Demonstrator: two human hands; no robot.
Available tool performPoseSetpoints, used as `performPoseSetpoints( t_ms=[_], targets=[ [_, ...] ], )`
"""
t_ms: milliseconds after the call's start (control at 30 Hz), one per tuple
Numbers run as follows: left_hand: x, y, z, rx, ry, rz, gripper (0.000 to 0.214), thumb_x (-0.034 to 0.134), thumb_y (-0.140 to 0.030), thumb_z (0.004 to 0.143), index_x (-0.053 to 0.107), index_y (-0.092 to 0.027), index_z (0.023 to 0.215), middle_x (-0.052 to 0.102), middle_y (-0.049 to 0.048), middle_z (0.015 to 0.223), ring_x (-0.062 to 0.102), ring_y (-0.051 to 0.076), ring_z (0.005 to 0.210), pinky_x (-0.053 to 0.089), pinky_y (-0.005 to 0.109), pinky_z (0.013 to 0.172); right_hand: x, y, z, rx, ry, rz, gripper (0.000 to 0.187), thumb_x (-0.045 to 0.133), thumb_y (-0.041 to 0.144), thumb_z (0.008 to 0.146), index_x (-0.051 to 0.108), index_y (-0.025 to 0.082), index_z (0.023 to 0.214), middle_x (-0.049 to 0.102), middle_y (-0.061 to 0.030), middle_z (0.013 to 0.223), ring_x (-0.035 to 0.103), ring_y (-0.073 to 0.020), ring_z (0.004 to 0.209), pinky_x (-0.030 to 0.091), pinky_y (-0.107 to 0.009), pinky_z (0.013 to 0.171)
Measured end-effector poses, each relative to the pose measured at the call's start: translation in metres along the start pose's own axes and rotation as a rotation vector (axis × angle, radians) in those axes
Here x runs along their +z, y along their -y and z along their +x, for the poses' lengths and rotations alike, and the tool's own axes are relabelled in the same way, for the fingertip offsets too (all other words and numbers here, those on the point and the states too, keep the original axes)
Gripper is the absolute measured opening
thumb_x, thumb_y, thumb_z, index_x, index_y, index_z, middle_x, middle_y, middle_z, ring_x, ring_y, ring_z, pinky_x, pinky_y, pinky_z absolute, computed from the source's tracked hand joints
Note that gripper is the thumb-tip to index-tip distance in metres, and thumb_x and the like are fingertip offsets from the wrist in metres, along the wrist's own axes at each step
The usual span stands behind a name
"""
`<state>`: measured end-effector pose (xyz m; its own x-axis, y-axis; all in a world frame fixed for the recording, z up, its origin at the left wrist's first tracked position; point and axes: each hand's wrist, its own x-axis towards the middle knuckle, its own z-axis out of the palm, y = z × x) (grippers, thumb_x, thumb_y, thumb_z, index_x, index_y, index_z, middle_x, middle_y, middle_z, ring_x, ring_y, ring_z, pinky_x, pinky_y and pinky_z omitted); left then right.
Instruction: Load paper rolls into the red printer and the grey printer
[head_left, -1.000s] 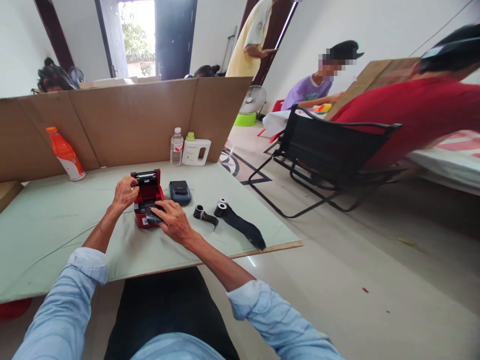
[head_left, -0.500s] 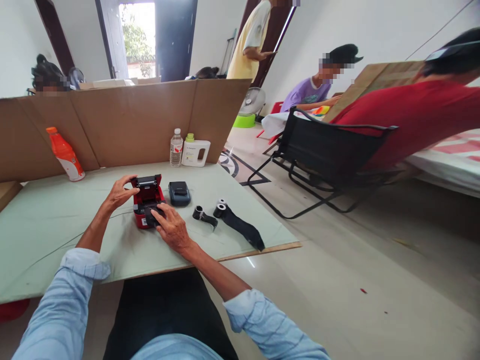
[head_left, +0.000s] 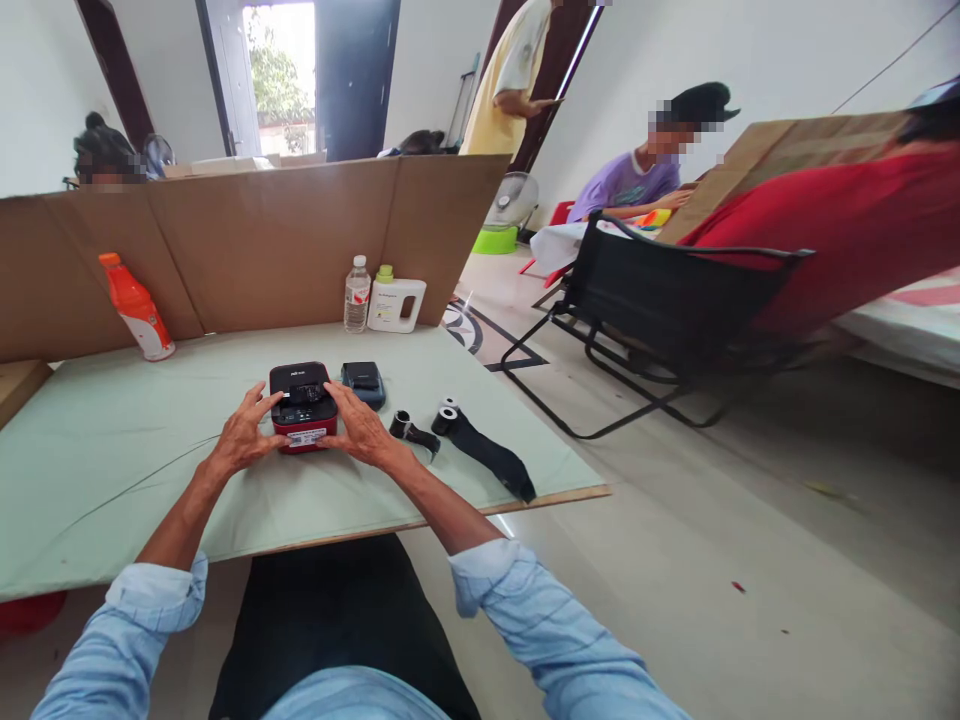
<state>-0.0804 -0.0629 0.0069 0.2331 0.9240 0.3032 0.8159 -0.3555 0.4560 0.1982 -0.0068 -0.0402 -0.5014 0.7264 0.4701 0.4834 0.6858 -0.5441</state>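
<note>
A small red and black label printer point(head_left: 305, 403) stands on the table with its black lid down and a white label on its front. My left hand point(head_left: 244, 433) grips the left side of it, thumb near the front and fingers at the lid's edge. On the opposite side, my right hand point(head_left: 360, 425) holds it the same way. Just behind my right hand sits a dark blue portable printer point(head_left: 363, 383). To the right lie a short roll of black ribbon point(head_left: 415, 435) and a longer black ribbon point(head_left: 487, 455) trailing from white-cored rolls.
A cardboard screen point(head_left: 262, 255) rises along the back of the green-covered table point(head_left: 150, 500). Before it stand an orange bottle point(head_left: 137, 308), a clear water bottle point(head_left: 357, 295) and a white jug point(head_left: 395, 303). A black folding chair point(head_left: 675, 280) with a person in red is at the right.
The printer's lid has gone from raised to down. My right hand has moved from the printer's inside to its right side, and my left hand has come down along its left side.
</note>
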Motion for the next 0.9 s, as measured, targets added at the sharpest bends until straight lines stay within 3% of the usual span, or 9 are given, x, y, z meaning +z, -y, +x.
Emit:
performPoseSetpoints(
  t_ms=[267,400,600,767,900],
  targets=[
    [0.0,-0.008,0.004,0.041,-0.028,0.128,0.079,0.092,-0.038,0.073,0.064,-0.027,0.147,0.026,0.0169,0.178,0.034,0.044,0.16,0.04,0.065,0.123,0.007,-0.003,0.0,0.008,-0.047,-0.073,0.102,0.097,0.035,0.072,0.046,0.019,0.159,0.044,-0.0259,0.166,0.046,-0.0373,0.154,0.046,-0.058,0.121],
    [0.002,-0.007,0.004,0.015,-0.016,0.131,0.077,0.09,-0.038,0.075,0.064,-0.027,0.146,0.025,0.0173,0.178,0.03,0.044,0.162,0.039,0.067,0.123,0.009,-0.003,-0.002,0.016,-0.065,-0.046,0.098,0.094,0.036,0.076,0.046,0.021,0.16,0.046,-0.024,0.165,0.047,-0.0362,0.154,0.046,-0.056,0.122],
    [0.024,-0.006,-0.005,-0.056,0.005,-0.073,0.101,0.086,-0.039,0.078,0.038,-0.022,0.166,0.045,0.0195,0.168,0.044,0.039,0.156,0.04,0.057,0.126,0.021,0.007,-0.014,0.201,-0.046,0.175,0.114,0.087,0.034,0.081,0.018,0.027,0.171,0.057,-0.0169,0.158,0.061,-0.0367,0.14,0.053,-0.056,0.111],
    [0.045,-0.016,-0.01,-0.109,-0.068,-0.15,0.101,0.081,-0.033,0.082,0.029,-0.022,0.168,0.047,0.0164,0.167,0.052,0.035,0.151,0.044,0.051,0.124,0.027,0.009,-0.024,0.195,-0.043,0.25,0.105,0.083,0.035,0.084,0.023,0.026,0.17,0.06,-0.0164,0.155,0.064,-0.0358,0.134,0.054,-0.055,0.109],
    [0.046,-0.02,-0.014,-0.135,-0.081,-0.161,0.1,0.079,-0.029,0.082,0.028,-0.023,0.167,0.05,0.0154,0.165,0.055,0.035,0.148,0.047,0.052,0.121,0.029,0.008,-0.023,0.168,-0.049,0.237,0.104,0.082,0.038,0.085,0.023,0.025,0.17,0.063,-0.0159,0.151,0.065,-0.0351,0.13,0.055,-0.053,0.105]
  ],
)
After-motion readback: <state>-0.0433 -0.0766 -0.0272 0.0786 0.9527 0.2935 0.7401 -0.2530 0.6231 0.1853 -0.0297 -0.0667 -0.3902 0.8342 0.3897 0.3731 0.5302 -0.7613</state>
